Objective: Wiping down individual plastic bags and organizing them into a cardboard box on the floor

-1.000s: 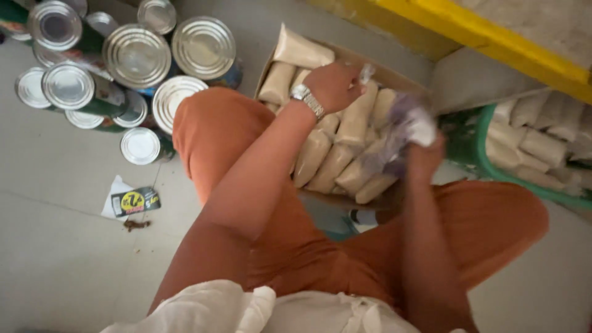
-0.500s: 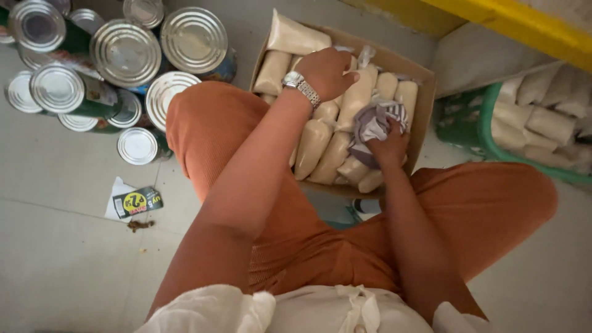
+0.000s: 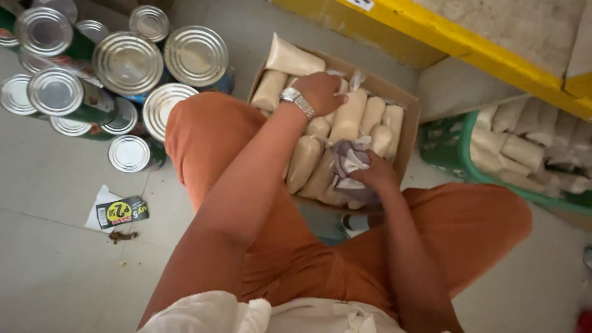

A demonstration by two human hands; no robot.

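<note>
We are sitting over a cardboard box (image 3: pixel 404 132) on the tiled floor (image 3: pixel 55 271), knees in orange trousers (image 3: pixel 203 132) spread to either side of it so both arms can reach straight in. The box is lying at 12 o'clock from our lap, packed with pale sealed pouches (image 3: pixel 303 161) stacked on their sides in close rows.

Left hand (image 3: pixel 320 92), with a metal wristwatch (image 3: pixel 297 102), is resting palm down on the far rows, fingers curled over a pouch top; we judge it is steadying the stack. Its grip is pressed down, not visibly pinching anything.

Right hand (image 3: pixel 376 176) is at the near edge of the box, its grip closed around a crumpled grey-white cloth (image 3: pixel 350 161) held against the pouches, likely for wiping them.

At 10 o'clock, a cluster of tin cans (image 3: pixel 126 61) is standing upright. At 3 o'clock, a green basket (image 3: pixel 453 157) is holding more pouches. A torn wrapper (image 3: pixel 120 211) is lying at 9 o'clock.
</note>
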